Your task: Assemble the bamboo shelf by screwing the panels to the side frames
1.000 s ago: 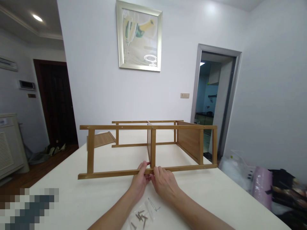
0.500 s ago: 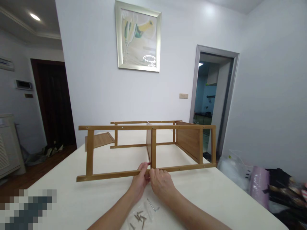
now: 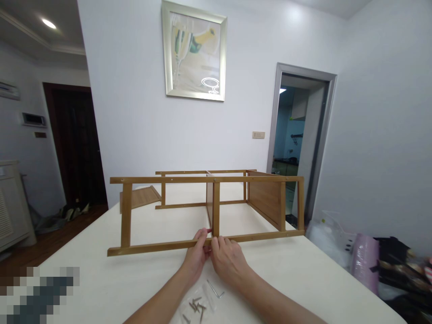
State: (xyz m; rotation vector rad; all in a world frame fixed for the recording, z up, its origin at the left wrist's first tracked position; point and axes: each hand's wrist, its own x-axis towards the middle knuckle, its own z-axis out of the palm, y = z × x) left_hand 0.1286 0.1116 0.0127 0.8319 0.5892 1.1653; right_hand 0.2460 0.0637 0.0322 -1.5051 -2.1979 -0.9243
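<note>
A brown wooden shelf frame [image 3: 151,247] lies on its side on the white table [image 3: 84,265], with one shelf board [image 3: 266,200] fitted near its right end and another board [image 3: 209,202] at its middle. My left hand [image 3: 196,256] is wrapped round the lower front rail, thumb up by the middle board's corner. Right beside it, my right hand [image 3: 227,258] has its fingers curled over the same rail, below the middle upright. Whatever small part its fingertips may pinch is hidden. An Allen key [image 3: 216,289] and several screws [image 3: 195,306] on a clear plastic bag lie between my forearms.
Behind the frame's left end a loose wooden board [image 3: 141,198] rests on the table. A pink roll [image 3: 364,263] and bagged items stand on the right past the table edge. A framed picture [image 3: 195,51] hangs on the wall ahead; a doorway is to its right.
</note>
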